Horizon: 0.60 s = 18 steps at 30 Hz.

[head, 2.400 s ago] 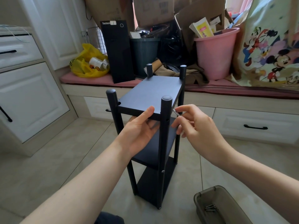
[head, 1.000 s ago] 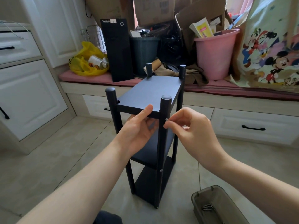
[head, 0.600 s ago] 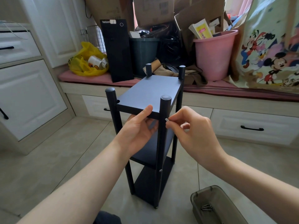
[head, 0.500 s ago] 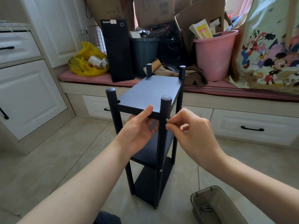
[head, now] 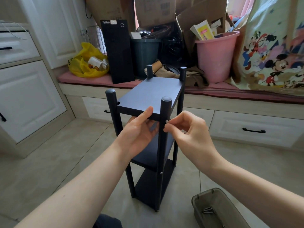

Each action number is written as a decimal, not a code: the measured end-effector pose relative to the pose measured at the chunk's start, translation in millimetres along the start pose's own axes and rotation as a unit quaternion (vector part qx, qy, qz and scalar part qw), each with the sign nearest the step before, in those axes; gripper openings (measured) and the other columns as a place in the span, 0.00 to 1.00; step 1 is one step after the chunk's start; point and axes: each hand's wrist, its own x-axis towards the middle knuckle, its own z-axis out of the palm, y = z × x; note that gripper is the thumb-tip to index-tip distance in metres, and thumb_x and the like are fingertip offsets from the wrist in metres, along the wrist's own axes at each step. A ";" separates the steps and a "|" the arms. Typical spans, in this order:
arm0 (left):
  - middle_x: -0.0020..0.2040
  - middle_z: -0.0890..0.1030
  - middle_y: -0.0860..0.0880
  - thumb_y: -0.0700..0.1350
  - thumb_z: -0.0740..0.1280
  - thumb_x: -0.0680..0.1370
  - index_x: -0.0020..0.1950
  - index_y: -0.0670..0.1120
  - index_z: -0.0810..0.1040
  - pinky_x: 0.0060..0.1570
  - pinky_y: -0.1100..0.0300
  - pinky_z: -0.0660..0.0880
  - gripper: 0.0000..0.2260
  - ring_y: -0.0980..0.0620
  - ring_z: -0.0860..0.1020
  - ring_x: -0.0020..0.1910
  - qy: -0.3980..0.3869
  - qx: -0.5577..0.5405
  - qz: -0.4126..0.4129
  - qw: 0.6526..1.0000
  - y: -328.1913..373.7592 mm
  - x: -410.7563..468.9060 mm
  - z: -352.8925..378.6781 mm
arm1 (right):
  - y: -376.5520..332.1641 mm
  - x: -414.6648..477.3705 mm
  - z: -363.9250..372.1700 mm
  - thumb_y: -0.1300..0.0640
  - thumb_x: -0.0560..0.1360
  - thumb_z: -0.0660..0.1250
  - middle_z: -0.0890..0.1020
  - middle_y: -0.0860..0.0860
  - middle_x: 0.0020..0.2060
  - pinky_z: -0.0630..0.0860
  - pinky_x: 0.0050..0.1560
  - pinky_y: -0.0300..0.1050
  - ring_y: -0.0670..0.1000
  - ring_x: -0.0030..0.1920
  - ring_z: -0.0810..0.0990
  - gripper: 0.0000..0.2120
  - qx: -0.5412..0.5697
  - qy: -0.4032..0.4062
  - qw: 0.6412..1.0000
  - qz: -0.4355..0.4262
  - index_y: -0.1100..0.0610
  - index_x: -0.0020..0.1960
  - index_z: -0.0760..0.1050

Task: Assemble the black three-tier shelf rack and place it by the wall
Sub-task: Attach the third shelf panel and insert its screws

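The black three-tier shelf rack point(head: 153, 94) stands upright on the tiled floor in front of me, with round posts at its corners. My left hand point(head: 139, 130) grips the near edge of the top shelf, thumb on top and fingers underneath. My right hand point(head: 187, 127) pinches a small silver screw point(head: 166, 121) against the near right post point(head: 165, 112), just below the top shelf. A screw head shows lower on the same post. The near left corner of the top shelf sits slightly off its post.
A grey plastic tray point(head: 213, 209) with several screws lies on the floor at the lower right. Behind the rack runs a window bench with drawers, loaded with a pink bucket point(head: 215, 58), a black computer tower point(head: 117, 51), a yellow bag point(head: 87, 61) and cardboard boxes. White cabinets stand at left.
My right hand brought the screw from beside the post up against the post's side and keeps pinching it there. My left hand and the rack have stayed put.
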 end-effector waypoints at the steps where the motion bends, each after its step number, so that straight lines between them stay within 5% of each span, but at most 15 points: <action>1: 0.59 0.84 0.41 0.47 0.71 0.78 0.62 0.42 0.78 0.51 0.57 0.81 0.15 0.46 0.83 0.58 0.001 -0.003 0.000 1.000 0.1 0.0 0.2 | -0.1 -0.2 -0.2 0.64 0.74 0.73 0.84 0.47 0.35 0.78 0.46 0.43 0.47 0.40 0.83 0.06 0.006 0.000 1.000 0.001 0.56 0.40 0.79; 12: 0.59 0.84 0.42 0.47 0.70 0.78 0.65 0.41 0.77 0.50 0.57 0.80 0.18 0.46 0.84 0.56 0.002 0.002 -0.001 1.000 0.0 0.7 1.3 | 2.5 -0.7 -2.5 0.66 0.74 0.72 0.83 0.46 0.35 0.73 0.41 0.33 0.46 0.40 0.81 0.08 -0.008 -0.019 0.999 -0.035 0.56 0.40 0.77; 18: 0.60 0.83 0.41 0.47 0.70 0.78 0.70 0.40 0.73 0.53 0.55 0.80 0.23 0.45 0.83 0.57 0.007 0.005 0.002 1.000 0.4 1.7 0.8 | 6.6 -2.1 -0.3 0.69 0.76 0.69 0.85 0.52 0.36 0.75 0.41 0.33 0.46 0.40 0.85 0.07 0.117 -0.024 0.993 0.014 0.61 0.41 0.76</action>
